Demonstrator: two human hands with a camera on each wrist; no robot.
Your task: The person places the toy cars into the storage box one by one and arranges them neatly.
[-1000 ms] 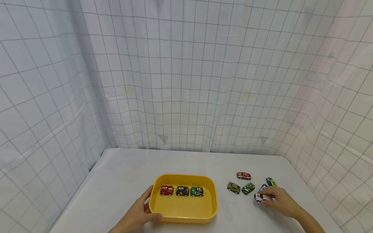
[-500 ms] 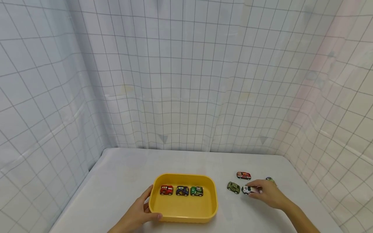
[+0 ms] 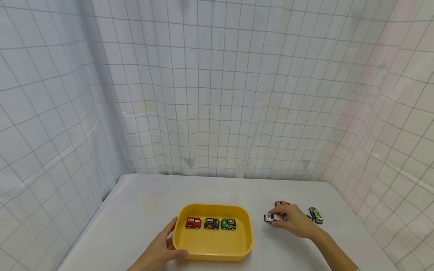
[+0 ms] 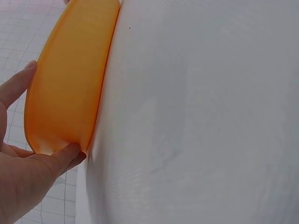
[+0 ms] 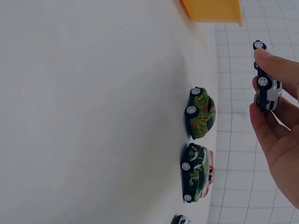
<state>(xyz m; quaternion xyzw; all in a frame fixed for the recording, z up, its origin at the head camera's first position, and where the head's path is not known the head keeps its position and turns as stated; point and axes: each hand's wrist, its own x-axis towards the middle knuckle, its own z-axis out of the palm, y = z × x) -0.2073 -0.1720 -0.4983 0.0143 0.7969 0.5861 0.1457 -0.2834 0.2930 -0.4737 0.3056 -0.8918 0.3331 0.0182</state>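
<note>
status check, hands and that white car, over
Left hand holds yellow tray by its corner. Right hand pinches white car, lifted off table. Three cars sit in tray; nothing between car and tray.

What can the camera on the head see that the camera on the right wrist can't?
Only the head view shows the three cars parked in a row inside the yellow tray, and the left hand gripping the tray's near left corner. Only the right wrist view shows two camouflage cars on the table; in the head view the hand covers them. Both show the right hand pinching the white car above the table, and the tray, though the wrist view catches only a corner of it.
</note>
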